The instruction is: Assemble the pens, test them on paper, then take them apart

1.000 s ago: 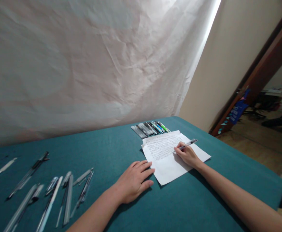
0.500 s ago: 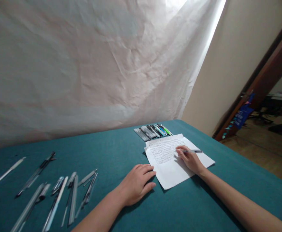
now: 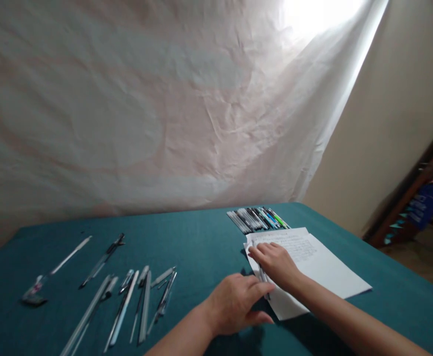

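Observation:
Sheets of white paper [image 3: 331, 274] with lines of handwriting lie on the table, their near left corner bent. My right hand [image 3: 276, 262] is over the left side of the top sheet, fingers closed around a clear pen [image 3: 261, 273] that slants down toward my left hand. Just left of the paper, my left hand [image 3: 235, 302] has its thumb and index finger spread apart, the fingertip close to the pen's lower end and the sheet's edge. Whether that fingertip touches either one, I cannot tell.
A row of pens [image 3: 257, 219] lies behind the paper on the green tabletop [image 3: 187, 242]. Several loose pens and pen parts [image 3: 142, 306] are spread out on the left, with a small dark-and-clear item [image 3: 34, 294] farther left. A pale sheet [image 3: 164, 109] hangs behind the table.
My right hand has swung left across the paper with the pen, from mid-page to the left edge. My left hand has lifted and moved toward the pen. The view has turned left.

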### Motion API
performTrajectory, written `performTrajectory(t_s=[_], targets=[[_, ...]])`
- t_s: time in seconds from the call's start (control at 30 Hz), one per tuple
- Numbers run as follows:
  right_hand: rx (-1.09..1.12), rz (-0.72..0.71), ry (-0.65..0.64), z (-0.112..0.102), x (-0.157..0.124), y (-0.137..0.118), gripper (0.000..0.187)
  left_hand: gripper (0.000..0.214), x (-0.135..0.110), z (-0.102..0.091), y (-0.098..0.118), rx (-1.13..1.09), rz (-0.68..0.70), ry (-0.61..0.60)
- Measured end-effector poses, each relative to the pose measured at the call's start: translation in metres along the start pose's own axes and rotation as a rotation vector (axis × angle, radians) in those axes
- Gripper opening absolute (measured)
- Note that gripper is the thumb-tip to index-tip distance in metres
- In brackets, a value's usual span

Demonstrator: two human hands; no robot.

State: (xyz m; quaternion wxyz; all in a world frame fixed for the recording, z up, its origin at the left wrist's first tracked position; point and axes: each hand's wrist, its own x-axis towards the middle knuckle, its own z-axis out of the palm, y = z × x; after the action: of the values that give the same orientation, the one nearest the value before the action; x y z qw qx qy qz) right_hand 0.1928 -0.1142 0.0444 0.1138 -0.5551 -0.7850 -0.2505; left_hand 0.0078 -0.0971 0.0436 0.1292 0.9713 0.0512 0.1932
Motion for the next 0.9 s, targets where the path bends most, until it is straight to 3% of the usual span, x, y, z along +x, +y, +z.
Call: performTrajectory(t_s=[0.2, 0.43, 0.57, 0.67, 0.73, 0.8, 0.9], targets=[[-0.027, -0.048, 0.016, 0.004, 0.032, -0.012, 0.01, 0.029, -0.004, 0.0, -0.006, -0.039, -0.147, 0.073], [0.049, -0.015, -0.011, 0.011, 0.041, -0.009, 0.019, 0.026, -0.007, -0.001, -0.008, -0.103, -0.24, 0.11], [0.365, 0.143, -0.001, 0.02, 0.042, -0.008, 0.045, 0.027, -0.007, -0.003, -0.01, -0.148, -0.319, 0.118], [0.724, 0.356, -0.002, 0.023, 0.043, -0.011, 0.036, 0.028, -0.007, -0.002, -0.013, -0.157, -0.399, 0.143], [0.967, 0.413, -0.09, 0.02, 0.045, -0.015, 0.028, 0.028, -0.007, 0.0, -0.015, -0.153, -0.435, 0.157], [1.159, 0.431, -0.208, 0.016, 0.046, -0.019, 0.032, 0.027, -0.007, 0.001, -0.017, -0.145, -0.454, 0.16], [1.279, 0.451, -0.289, 0.01, 0.052, -0.019, 0.036, 0.029, -0.006, 0.002, -0.018, -0.132, -0.467, 0.177]])
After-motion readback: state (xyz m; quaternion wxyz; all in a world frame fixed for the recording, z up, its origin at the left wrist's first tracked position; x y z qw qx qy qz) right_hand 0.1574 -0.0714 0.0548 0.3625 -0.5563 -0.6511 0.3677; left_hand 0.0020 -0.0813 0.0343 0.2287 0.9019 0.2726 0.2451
